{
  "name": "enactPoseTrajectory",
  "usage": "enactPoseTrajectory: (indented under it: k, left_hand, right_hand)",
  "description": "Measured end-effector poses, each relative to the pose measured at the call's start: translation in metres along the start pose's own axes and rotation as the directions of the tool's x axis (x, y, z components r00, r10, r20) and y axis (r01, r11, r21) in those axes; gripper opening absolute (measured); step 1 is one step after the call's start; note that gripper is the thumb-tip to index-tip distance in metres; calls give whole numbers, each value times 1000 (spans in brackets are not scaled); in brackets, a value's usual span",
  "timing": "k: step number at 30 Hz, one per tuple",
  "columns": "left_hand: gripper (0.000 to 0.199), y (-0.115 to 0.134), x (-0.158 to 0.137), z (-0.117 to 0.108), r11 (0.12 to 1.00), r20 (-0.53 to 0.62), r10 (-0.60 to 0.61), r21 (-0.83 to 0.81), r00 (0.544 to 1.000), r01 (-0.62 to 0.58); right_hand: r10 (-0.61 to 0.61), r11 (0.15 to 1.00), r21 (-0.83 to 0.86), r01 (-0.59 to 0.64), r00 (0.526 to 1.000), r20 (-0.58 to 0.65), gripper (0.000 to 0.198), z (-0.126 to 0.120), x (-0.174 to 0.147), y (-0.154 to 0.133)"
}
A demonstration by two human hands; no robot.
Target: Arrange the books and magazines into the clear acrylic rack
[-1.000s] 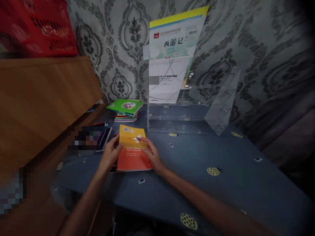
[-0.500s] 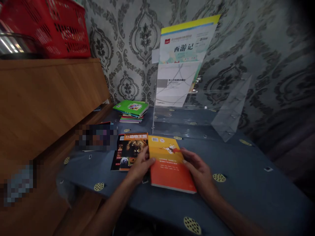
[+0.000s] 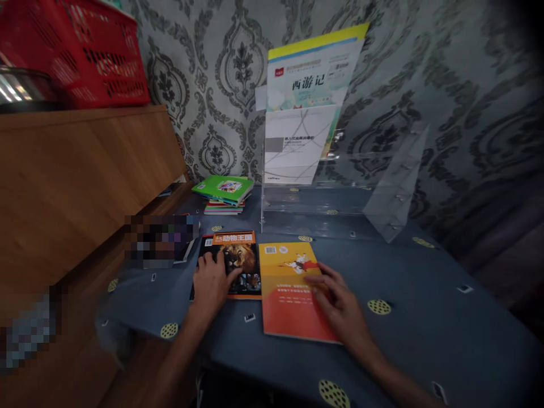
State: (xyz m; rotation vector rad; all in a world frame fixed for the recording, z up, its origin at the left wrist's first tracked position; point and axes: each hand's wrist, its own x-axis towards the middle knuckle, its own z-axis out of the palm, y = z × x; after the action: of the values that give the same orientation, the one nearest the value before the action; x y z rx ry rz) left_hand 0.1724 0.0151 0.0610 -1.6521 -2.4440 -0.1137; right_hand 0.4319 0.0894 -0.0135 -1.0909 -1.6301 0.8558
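Observation:
A dark animal magazine (image 3: pixel 238 258) with a lion on its cover lies on the cloth-covered table. My left hand (image 3: pixel 211 279) rests on its left part, fingers spread and holding nothing. Beside it, to the right, is a yellow and orange book (image 3: pixel 284 306), its barcode at the upper left and a small figure in red and white on the cover. My right hand (image 3: pixel 338 303) lies over the book's right edge, with thumb and fingertips touching the cover and somewhat apart. Whether any of its fingers reach under the book is hidden.
Behind stands a clear acrylic rack (image 3: pixel 382 209) holding upright booklets (image 3: pixel 297 141). A stack of books topped by a green one (image 3: pixel 225 187) sits at the back left. Further left are a blurred-out item (image 3: pixel 164 241), a wooden cabinet (image 3: pixel 85 164) and a red basket (image 3: pixel 106 62).
My left hand has let go of the yellow and orange book and moved left onto the lion magazine. The book now lies next to the magazine. My right hand stays at its right edge.

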Motion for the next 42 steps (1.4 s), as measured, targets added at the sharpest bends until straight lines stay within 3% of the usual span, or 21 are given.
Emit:
enactPoseTrajectory:
  k: [6,11,14,17,22,25,28,32,34,36,39,42]
  left_hand:
    - [50,-15,2,4,1000,1,-8,-14,1000,8]
    - [42,-18,2,7,1000,-50,-1,-20,999,0]
    - [30,-1,-1,10,973,-118,140,-169,983,-159]
    - [27,24,-7,14,859,-91,331,-384,939,-339]
    - [30,54,4,17,696,-44,485,-584,873,-417]
    - [22,62,24,19,691,-45,524,-561,850,-456]
    - [23,64,39,28,691,-74,552,-516,830,-506]
    - [40,59,46,45,627,-166,588,-524,791,-576]
    - [45,57,47,52,596,-211,599,-527,772,-606]
    - [42,57,47,57,606,-237,592,-500,770,-619]
    - [33,61,45,59,669,-257,570,-407,781,-622]
    - [23,66,44,55,692,-262,590,-323,763,-646]
  right_hand:
    - [-13,999,36,12,999,39,20,27,-2,-12]
    - [21,993,110,-28,998,64,20,31,1,-12]
    - [76,983,165,-82,996,41,23,28,-1,-9]
    - [89,981,176,-84,996,-21,28,20,-6,-5]
    - [2,1000,1,-2,997,-81,27,-1,-14,-1]
    - [-144,959,-245,141,990,8,27,-5,-8,-10]
    - [-229,889,-354,290,952,205,36,10,10,-30]
    - [-125,878,-348,328,859,496,61,42,41,-57]
    - [-66,867,-375,327,823,564,71,49,55,-61]
    - [-34,849,-417,324,821,570,75,46,64,-56]
    - [9,812,-510,284,867,498,69,24,70,-36]
    - [26,800,-551,236,905,425,58,-3,71,-10]
